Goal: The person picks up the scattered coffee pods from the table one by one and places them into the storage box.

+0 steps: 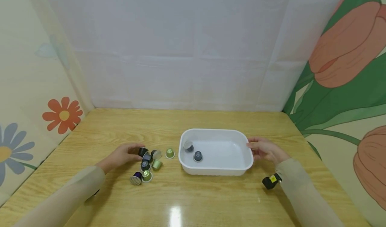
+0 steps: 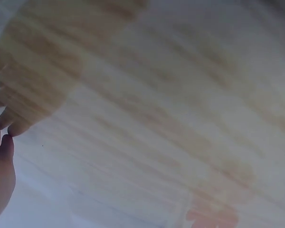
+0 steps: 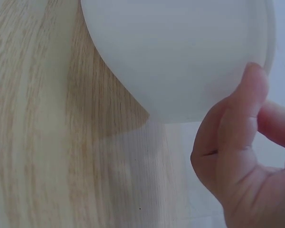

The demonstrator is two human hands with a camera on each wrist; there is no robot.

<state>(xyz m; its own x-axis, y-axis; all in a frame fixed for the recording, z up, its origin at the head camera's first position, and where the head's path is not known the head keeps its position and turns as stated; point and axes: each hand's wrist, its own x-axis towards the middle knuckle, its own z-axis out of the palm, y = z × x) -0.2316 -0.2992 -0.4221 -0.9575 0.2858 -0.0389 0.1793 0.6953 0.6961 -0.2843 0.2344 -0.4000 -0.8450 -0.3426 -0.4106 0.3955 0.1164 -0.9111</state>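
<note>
Well left of the white tray (image 1: 215,171), a red flower (image 1: 62,115) is printed on the side panel; between that print and the tray, the left hand (image 1: 122,156) reaches in over the wooden table (image 1: 217,200), its thumb and forefinger about a black capsule (image 1: 142,151); whether they pinch it cannot be told, the left wrist view showing no capsule; a purple capsule (image 1: 136,178) lies tipped, left of the tray and nearer the wearer; two dark capsules (image 1: 145,165) and a green capsule (image 1: 147,176) sit to the right of it, closer to the tray; next come a capsule with a pale lid (image 1: 156,155), on its side, and a light green capsule (image 1: 156,164); a bright green capsule (image 1: 170,153) stands just beside the tray's left end; inside the tray, toward that end, a tilted grey capsule (image 1: 188,146) and an upright dark grey capsule (image 1: 197,156) are present; the right hand (image 1: 265,149) grips the tray's right rim with curled fingers; a black device (image 1: 271,181) is at that wrist, right of the tray.
</note>
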